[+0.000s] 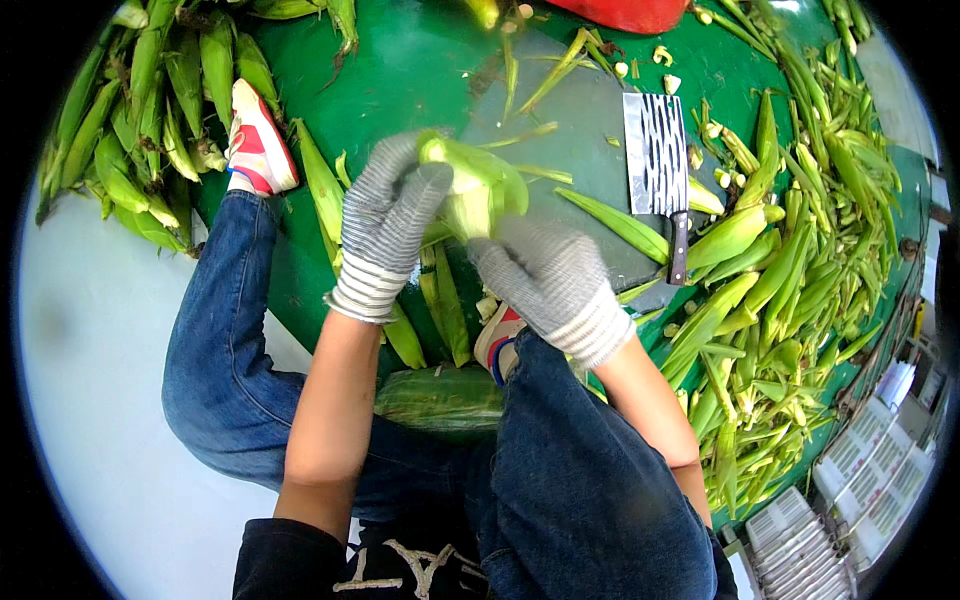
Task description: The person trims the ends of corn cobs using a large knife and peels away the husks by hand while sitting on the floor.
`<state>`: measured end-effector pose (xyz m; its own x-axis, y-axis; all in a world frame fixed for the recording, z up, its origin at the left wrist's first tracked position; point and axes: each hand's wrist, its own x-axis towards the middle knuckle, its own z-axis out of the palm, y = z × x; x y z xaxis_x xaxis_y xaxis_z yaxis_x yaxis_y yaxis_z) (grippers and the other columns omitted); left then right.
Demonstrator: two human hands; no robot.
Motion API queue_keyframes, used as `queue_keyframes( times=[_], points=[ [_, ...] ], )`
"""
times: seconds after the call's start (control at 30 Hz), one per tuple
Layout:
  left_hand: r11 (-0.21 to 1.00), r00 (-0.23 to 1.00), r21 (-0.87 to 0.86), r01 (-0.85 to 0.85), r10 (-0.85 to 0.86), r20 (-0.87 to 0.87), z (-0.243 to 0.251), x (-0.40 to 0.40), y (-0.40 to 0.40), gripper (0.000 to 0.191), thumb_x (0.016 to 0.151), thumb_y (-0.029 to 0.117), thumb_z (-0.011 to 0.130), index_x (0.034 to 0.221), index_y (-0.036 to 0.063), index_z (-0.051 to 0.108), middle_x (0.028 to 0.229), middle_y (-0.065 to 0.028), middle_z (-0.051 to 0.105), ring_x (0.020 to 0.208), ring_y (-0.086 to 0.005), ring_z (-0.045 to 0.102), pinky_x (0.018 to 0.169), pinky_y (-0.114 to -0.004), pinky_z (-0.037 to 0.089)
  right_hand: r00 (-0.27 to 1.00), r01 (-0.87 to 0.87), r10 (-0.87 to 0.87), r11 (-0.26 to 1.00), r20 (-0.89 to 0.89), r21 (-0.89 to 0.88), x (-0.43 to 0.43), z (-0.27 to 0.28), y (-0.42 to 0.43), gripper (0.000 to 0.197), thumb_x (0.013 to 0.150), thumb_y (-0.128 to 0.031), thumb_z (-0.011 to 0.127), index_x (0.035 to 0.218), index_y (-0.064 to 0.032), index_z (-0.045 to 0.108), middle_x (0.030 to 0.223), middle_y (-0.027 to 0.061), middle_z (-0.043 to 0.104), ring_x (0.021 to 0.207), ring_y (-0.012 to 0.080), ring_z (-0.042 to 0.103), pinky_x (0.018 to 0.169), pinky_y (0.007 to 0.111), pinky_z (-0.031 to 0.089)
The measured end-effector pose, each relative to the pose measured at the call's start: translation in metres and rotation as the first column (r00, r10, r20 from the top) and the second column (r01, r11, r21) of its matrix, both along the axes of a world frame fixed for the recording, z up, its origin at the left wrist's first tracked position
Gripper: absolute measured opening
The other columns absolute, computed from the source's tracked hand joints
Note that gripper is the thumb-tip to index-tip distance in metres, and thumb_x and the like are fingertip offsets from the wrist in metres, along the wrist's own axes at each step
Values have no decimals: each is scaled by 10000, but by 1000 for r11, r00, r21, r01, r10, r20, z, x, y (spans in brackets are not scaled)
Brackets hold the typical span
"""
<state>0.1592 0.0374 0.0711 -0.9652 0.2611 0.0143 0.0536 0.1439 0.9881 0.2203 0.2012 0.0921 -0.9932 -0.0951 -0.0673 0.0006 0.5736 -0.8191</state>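
My left hand [394,210], in a grey striped knit glove, grips a pale green corn ear [476,187] with part of its husk around it. My right hand [551,281], gloved the same way and blurred, has its fingers at the lower right side of that ear; whether they pinch the husk is not clear. Right of my hands, a cleaver [656,154] with a dark handle lies on a dark grey board [585,142]. Loose husk leaves [619,225] lie on the board and below my hands.
Unhusked corn ears [150,97] are heaped at the upper left. A large pile of husks [795,300] spreads along the right over the green floor covering [360,82]. A red object [637,11] is at the top edge. Stacked white crates [799,547] stand at the lower right.
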Motion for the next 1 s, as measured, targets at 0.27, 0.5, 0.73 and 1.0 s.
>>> queue_keyframes(
  times=[0.27, 0.5, 0.73, 1.0],
  points=[
    [966, 909, -197, -166, 72, -410, -10, 35, 28, 156, 860, 58, 475, 950, -23, 573, 918, -116, 581, 822, -189, 542, 756, -283, 426, 910, 50, -23, 997, -414, 55, -11, -3, 7, 368, 687, -218, 663, 1001, -40, 588, 938, 135, 590, 883, 310, 539, 795, 388, 423],
    [933, 950, -185, -309, 296, -95, -5, 52, 36, 96, 881, 86, 485, 877, 12, 547, 780, -23, 515, 699, -86, 459, 630, -230, 401, 901, 70, -174, 962, -398, -264, 9, -26, 5, 197, 675, -121, 671, 849, -35, 639, 864, 120, 627, 804, 286, 585, 749, 367, 453],
    [927, 971, -364, -90, 0, -240, 19, 47, 23, 83, 790, 34, 583, 834, -4, 524, 825, -40, 492, 763, -125, 486, 694, -241, 414, 942, 320, -336, 877, 19, -359, 12, -17, -15, 110, 768, -48, 572, 837, 16, 629, 750, 136, 618, 682, 220, 597, 652, 279, 468],
    [974, 986, -226, 2, 35, 161, 11, 41, -7, 157, 842, 148, 528, 866, 9, 595, 769, -96, 595, 698, -163, 561, 637, -278, 450, 902, 423, -146, 490, 407, -762, 14, -43, -29, 129, 814, -124, 598, 819, 1, 628, 666, 17, 573, 555, 74, 513, 475, 216, 419]
  ],
)
